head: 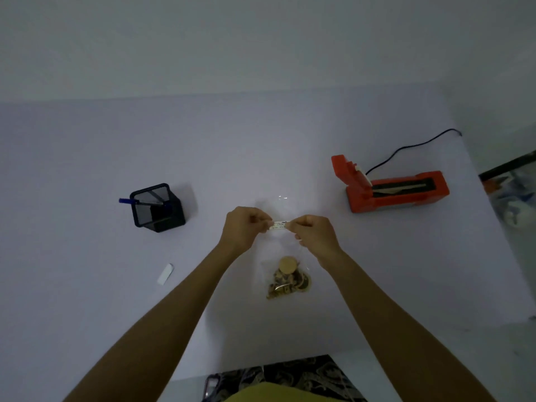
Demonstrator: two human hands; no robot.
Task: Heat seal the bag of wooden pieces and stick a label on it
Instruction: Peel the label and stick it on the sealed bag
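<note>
A clear plastic bag of wooden pieces (287, 278) lies flat on the white table (87, 158), in front of me between my forearms. Above its far part I hold a small printed label (280, 225) by its two ends. My left hand (246, 227) pinches the left end and my right hand (314, 235) pinches the right end. The label is stretched level between the fingertips, a little above the table. The orange heat sealer (388, 187) stands at the right with its lid raised and a black cord (412, 146) running back.
A black mesh pen holder (158, 208) with a blue pen stands at the left. A small white strip (165, 274) lies on the table at the near left. A dark phone (211, 387) lies by the near edge. The table's right edge is close to the sealer.
</note>
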